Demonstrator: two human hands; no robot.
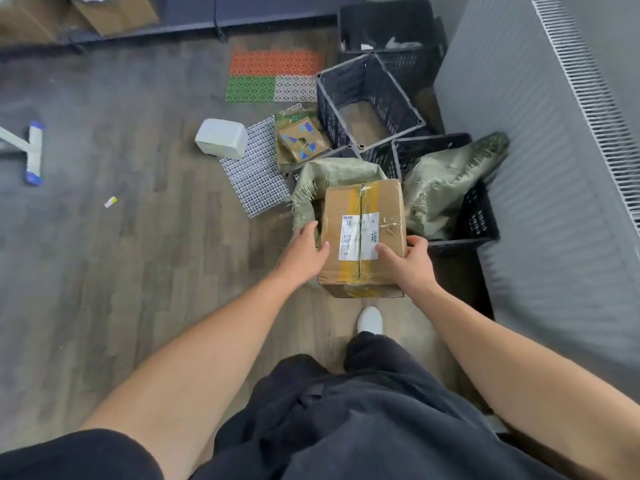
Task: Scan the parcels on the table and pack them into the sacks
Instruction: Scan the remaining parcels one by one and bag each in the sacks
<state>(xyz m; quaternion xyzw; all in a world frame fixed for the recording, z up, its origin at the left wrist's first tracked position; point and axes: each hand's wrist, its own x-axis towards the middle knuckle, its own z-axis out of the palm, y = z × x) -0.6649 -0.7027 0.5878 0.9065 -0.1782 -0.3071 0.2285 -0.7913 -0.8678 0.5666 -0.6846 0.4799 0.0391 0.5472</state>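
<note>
A taped cardboard box (363, 233) is gripped on both sides, thumbs on top, by the left hand (304, 252) and right hand (410, 263), over the open green sack (311, 183).

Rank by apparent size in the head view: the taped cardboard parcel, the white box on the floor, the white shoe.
1. cardboard parcel
2. white box, farther away
3. white shoe, partly hidden

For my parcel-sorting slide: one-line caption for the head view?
Left hand and right hand hold a taped cardboard parcel at the open mouth of a green woven sack.
</note>
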